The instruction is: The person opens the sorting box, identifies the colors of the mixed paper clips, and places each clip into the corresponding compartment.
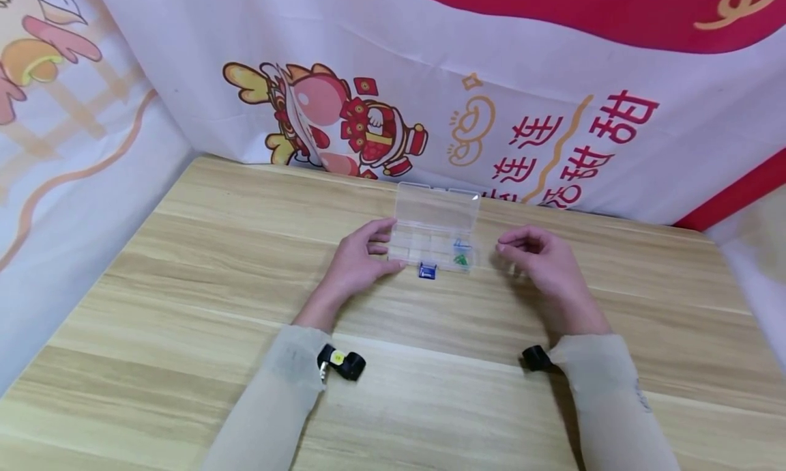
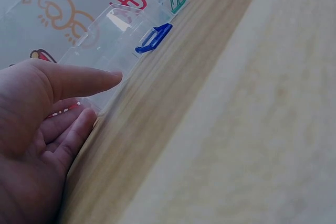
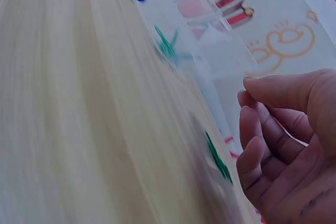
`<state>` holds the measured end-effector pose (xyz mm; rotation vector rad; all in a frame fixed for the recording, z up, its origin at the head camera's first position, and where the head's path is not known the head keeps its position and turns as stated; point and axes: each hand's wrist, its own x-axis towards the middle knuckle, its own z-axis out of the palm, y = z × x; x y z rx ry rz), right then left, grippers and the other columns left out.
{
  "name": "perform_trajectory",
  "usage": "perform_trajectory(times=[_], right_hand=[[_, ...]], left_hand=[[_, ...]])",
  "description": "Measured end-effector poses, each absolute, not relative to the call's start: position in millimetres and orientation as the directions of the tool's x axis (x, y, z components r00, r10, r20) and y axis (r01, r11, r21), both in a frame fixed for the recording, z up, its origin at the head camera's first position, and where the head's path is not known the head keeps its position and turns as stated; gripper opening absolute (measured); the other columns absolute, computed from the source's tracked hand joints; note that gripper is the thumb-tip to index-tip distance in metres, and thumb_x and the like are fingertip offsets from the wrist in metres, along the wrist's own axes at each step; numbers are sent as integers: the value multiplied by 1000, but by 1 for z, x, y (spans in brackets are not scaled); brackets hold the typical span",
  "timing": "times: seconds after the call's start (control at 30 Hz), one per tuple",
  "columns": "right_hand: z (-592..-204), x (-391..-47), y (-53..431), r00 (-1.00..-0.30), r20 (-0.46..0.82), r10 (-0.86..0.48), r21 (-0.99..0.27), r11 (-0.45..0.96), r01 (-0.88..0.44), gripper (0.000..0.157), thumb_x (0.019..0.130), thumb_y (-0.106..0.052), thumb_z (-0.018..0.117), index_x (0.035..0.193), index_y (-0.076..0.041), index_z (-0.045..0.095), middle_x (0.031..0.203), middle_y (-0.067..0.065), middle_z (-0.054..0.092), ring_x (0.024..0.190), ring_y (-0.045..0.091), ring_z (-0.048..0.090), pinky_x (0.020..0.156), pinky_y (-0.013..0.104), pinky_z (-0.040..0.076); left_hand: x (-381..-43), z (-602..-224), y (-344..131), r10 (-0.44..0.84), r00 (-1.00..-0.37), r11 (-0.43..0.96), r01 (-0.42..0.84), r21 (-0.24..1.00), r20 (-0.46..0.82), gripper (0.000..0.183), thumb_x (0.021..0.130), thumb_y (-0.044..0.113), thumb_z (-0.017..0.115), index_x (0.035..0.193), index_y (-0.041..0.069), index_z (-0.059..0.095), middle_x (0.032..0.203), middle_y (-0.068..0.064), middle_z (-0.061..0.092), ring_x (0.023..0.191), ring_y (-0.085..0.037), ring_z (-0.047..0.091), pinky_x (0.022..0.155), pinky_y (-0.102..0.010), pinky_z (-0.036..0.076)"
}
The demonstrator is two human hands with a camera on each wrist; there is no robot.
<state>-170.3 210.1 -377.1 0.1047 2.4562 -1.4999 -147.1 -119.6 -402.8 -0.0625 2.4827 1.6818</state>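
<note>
While the right hand (image 1: 543, 256) hovers just off the right end of the clear plastic compartment box (image 1: 419, 241), its thumb and forefinger tips meet and its other fingers curl loosely; whether it pinches anything cannot be told, since nothing shows between the tips. Close to those fingers, the right wrist view shows green wire pieces (image 3: 218, 158), probably paper clips, lying on the wood-grain table (image 1: 430, 416), too blurred to count. The left hand (image 1: 362, 256) grips the box's left end, thumb at the front corner and forefinger at the back, so the box sits braced. A light pinch on one wire edge at a time should work best on such thin pieces, with the left hand pressing evenly so that so light a box does not slide or tip.

Farther out, the compartments at the box's right end hold green paper clips (image 1: 461, 259) in front and light-blue clips (image 1: 462, 244) behind; the dividers seem to call for a steep approach from above. The blue latch (image 1: 427, 271) juts from the front wall, a likely snag for a knuckle. The raised lid (image 1: 436, 208) stands close to the printed cloth (image 1: 442, 48), so room behind is tight; broad table surface in front, between the forearms, leaves the easier way to move
</note>
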Motion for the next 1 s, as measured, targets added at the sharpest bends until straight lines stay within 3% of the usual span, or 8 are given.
perform_trajectory(times=[0.37,0.5,0.73,1.0], right_hand=[[-386,-165,267,-970,-243,29,-859,458,229,37,102,-33,76,133,-15,67,107,-18,68,93,12,62,79,25,56],[-388,-164,270,-963,-263,58,-851,457,260,36,101,-35,76,131,-17,67,108,-16,67,94,12,61,79,24,55],[-390,-166,264,-976,-213,49,-809,551,204,40,103,-38,74,131,-11,68,112,-10,65,97,11,58,79,20,56],[-390,-165,256,-979,-202,22,-765,620,172,40,101,-44,75,128,-14,72,118,-1,69,97,15,56,74,23,53]], left_hand=[[-146,-403,-121,38,-989,379,-116,918,-141,81,85,10,90,157,25,55,146,-7,64,129,-28,65,115,-42,56],[-146,-404,-121,37,-988,379,-122,917,-147,81,86,9,90,157,25,55,145,-7,64,129,-28,65,115,-42,56],[-146,-403,-120,37,-990,378,-115,919,-139,81,86,9,90,157,25,55,145,-7,64,128,-28,65,114,-42,56],[-146,-402,-119,43,-990,382,-109,918,-135,81,86,10,90,157,24,55,146,-8,64,129,-29,65,115,-42,56]])
